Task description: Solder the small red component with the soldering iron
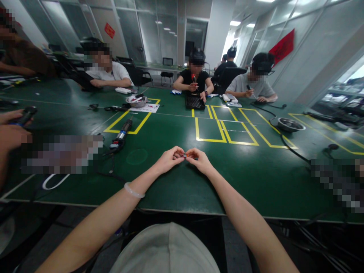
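My left hand [170, 158] and my right hand [199, 159] meet just above the green table [182, 193], in the middle of the head view. Between their fingertips is a small red and silver piece [184, 156], too tiny to tell its kind. Both hands are closed in a pinch on it, one from each side. The fingers cover most of the piece. A pale bracelet [134, 190] circles my left wrist.
An electric screwdriver [123, 133] lies left of my hands. Yellow tape outlines [212, 141] mark the table ahead. A round metal bowl [291, 124] stands at the right. Across the table, a person works over a black tray [195, 102]. Another person's hand [17, 129] holds a dark tool at far left.
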Available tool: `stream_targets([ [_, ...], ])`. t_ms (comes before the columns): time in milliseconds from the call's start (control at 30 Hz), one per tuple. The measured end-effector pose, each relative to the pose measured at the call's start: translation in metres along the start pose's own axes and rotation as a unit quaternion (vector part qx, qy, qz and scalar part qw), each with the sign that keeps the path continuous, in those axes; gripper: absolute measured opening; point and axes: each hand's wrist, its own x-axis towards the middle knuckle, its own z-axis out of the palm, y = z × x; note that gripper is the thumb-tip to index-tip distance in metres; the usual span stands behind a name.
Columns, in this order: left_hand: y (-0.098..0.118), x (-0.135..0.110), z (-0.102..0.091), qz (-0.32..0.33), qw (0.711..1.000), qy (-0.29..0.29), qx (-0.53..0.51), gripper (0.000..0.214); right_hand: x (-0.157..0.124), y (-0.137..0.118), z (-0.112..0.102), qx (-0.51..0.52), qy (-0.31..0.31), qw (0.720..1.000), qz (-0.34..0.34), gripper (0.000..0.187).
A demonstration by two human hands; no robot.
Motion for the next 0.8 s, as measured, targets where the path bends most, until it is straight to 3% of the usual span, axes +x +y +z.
stream_targets([
  [200,-0.0017,0.0013,-0.0022,-0.002,0.999,-0.011,-0.034,0.029,0.0005,0.0007,-0.0023,-0.006,0.019,1.0,-0.02,0.022],
  [800,-0.0041,0.0014,-0.0015,-0.032,0.997,-0.023,-0.062,0.031,-0.0026,0.0022,0.002,-0.049,-0.032,0.998,-0.036,0.017],
])
